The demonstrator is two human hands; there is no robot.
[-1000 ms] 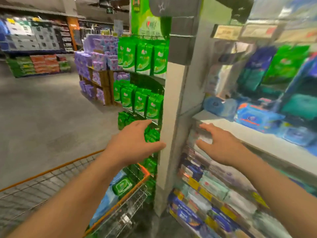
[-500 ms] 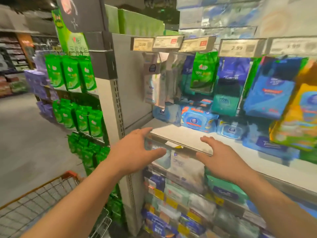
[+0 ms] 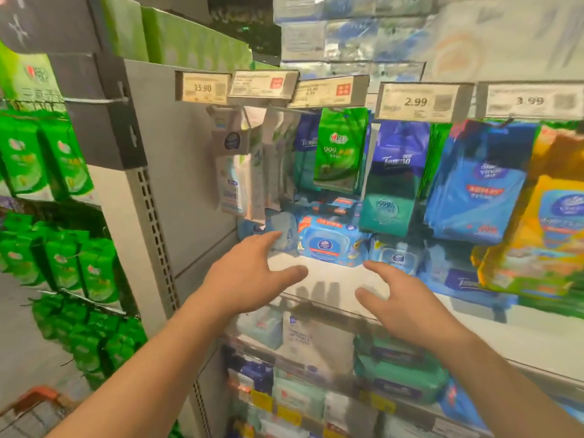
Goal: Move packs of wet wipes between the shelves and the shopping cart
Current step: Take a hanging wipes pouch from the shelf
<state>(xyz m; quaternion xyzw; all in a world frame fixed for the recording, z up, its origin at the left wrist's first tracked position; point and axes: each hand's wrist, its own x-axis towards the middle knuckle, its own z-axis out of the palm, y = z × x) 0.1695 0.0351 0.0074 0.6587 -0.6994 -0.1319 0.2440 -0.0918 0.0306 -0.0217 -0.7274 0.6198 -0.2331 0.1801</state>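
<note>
Here both hands, left (image 3: 249, 276) and right (image 3: 407, 306), spread empty before blurred wipes packs (image 3: 331, 245).

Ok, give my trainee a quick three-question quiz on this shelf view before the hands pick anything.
1. True or false: the left hand grips a pack.
2. Which price tag hangs above the dark blue and teal hanging pack: A 15.90, B 2.99, C 3.99?
3. What lies on the white shelf board straight beyond both hands?

Key: 1 false; both it and the right hand are open and empty. 2 B. 3 A light blue flip-lid wipes pack.
</note>
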